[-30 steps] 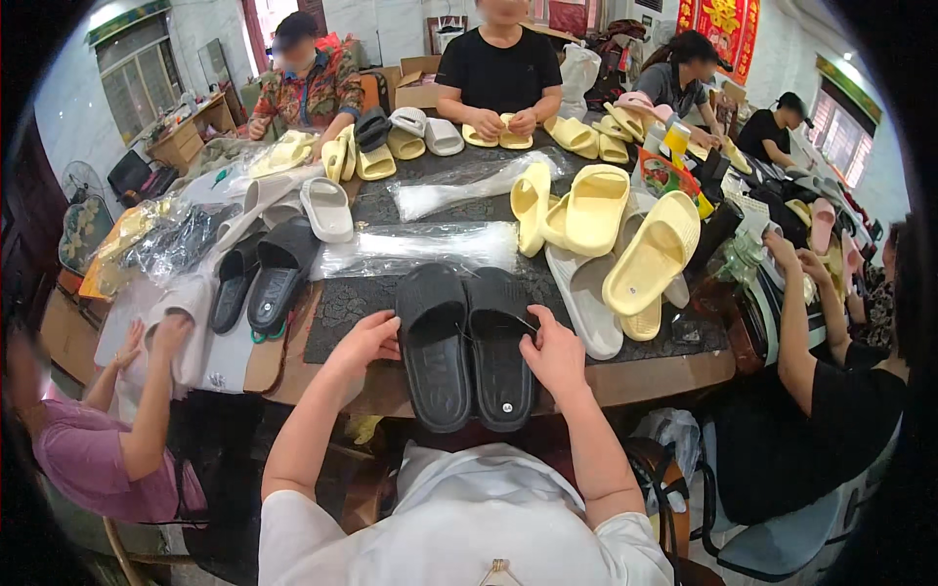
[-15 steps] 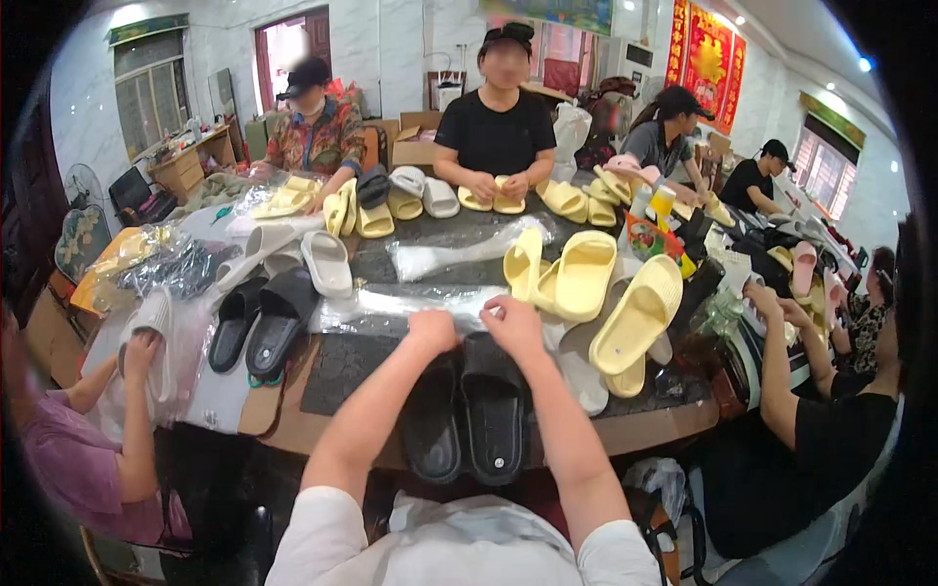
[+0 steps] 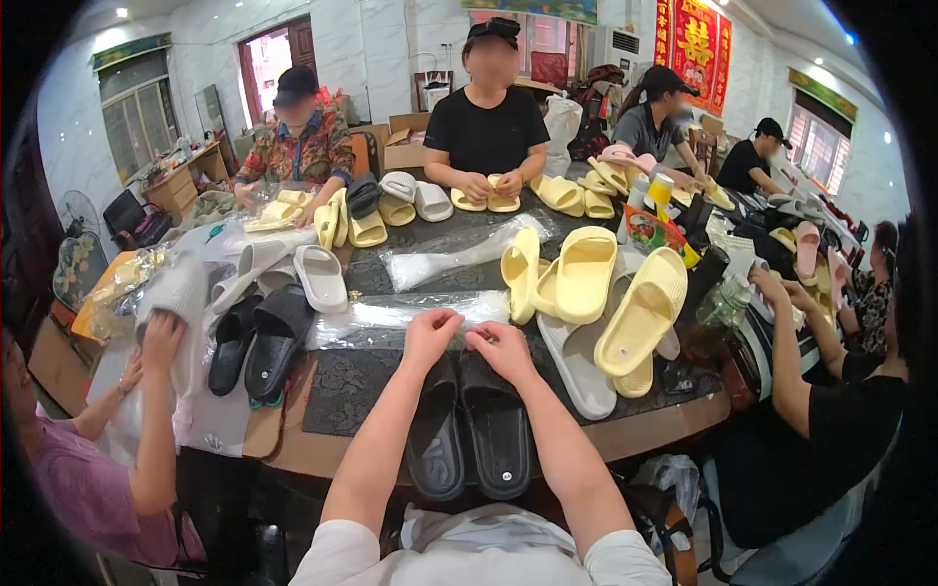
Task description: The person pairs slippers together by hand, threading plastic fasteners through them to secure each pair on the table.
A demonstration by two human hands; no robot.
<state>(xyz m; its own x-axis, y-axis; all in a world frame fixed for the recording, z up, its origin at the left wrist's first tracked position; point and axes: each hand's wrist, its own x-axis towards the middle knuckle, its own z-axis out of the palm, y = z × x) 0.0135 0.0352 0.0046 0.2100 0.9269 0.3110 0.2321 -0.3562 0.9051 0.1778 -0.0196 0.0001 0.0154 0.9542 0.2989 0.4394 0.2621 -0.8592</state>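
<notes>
A pair of black slide slippers, the left slipper (image 3: 435, 451) and the right slipper (image 3: 497, 444), lies side by side at the table's near edge, toes pointing away from me. My left hand (image 3: 431, 338) is closed in a pinch over the toe end of the left slipper. Close beside it, my right hand (image 3: 500, 352) pinches above the right slipper's strap. Whatever lies between the fingertips is too small to make out. Just beyond my hands is a clear bag of thin white strips (image 3: 376, 322), with a second clear bag of strips (image 3: 459, 256) behind it.
Yellow slides (image 3: 640, 317) pile up at right, over a grey slide (image 3: 576, 371). More black slides (image 3: 277, 342) and a light grey slide (image 3: 320, 278) stand at left. Co-workers surround the table; a person at left handles a bagged slipper (image 3: 174, 293). A bottle (image 3: 660, 189) stands at back right.
My right hand has come down and closer to my left hand. The person at left has lifted the bagged slipper slightly. The whole view has shifted a little.
</notes>
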